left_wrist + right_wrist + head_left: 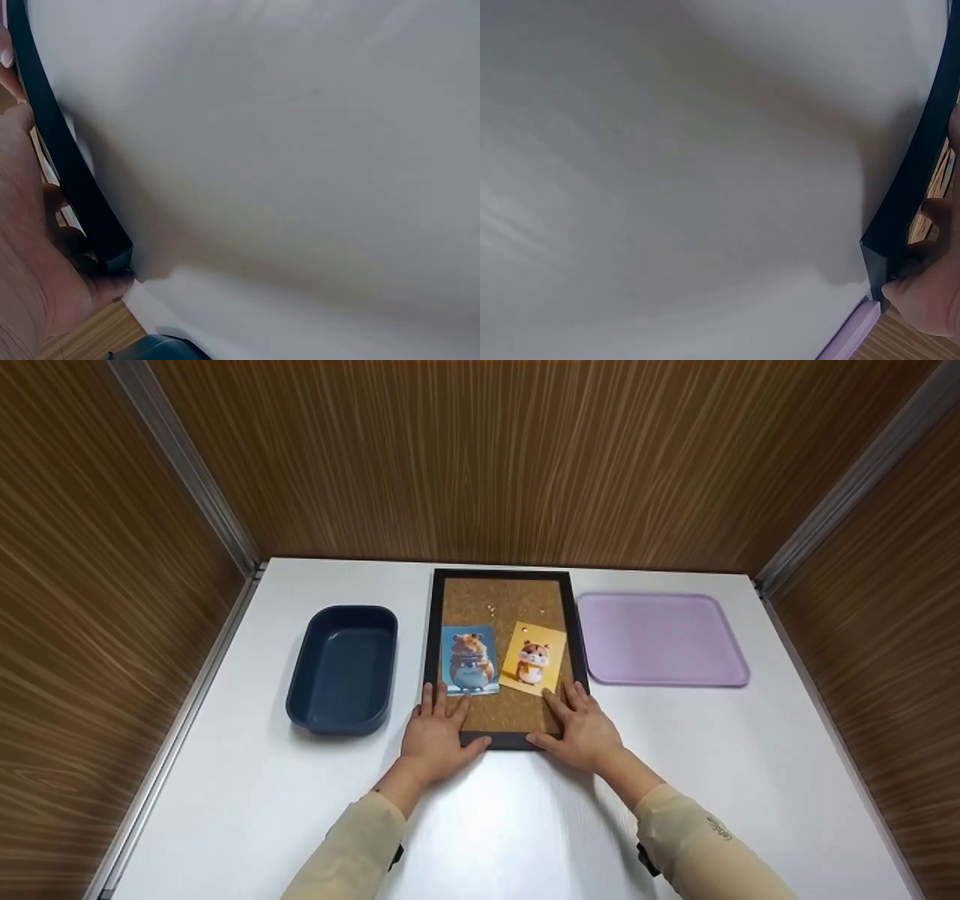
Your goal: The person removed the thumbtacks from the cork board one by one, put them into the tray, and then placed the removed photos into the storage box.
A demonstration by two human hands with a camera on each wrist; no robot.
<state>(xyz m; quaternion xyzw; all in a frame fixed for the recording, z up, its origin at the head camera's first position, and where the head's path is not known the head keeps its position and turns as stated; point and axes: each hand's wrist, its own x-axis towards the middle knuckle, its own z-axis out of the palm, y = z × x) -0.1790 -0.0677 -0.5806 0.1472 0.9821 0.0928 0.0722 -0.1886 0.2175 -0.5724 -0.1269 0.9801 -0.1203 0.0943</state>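
A cork board [510,718] with a black frame lies flat on the white table, below the middle of the head view. On its left half is a blue card [470,660] with a cartoon hamster. A yellow hamster card [534,656] lies tilted on the right half, a small round pin head near its top. My left hand [435,739] rests spread over the lower left corner, thumb along the bottom edge. Mirroring it, my right hand [589,733] rests on the lower right corner. Both wrist views show the black frame edge [67,157] under the fingers.
A deep navy dish [343,671] stands left of the board. Close to the board's right side lies a flat lilac tray [664,639]. Tiny shiny bits [491,611] dot the upper cork. Wood-grain panels [480,465] enclose the table at the back and both sides.
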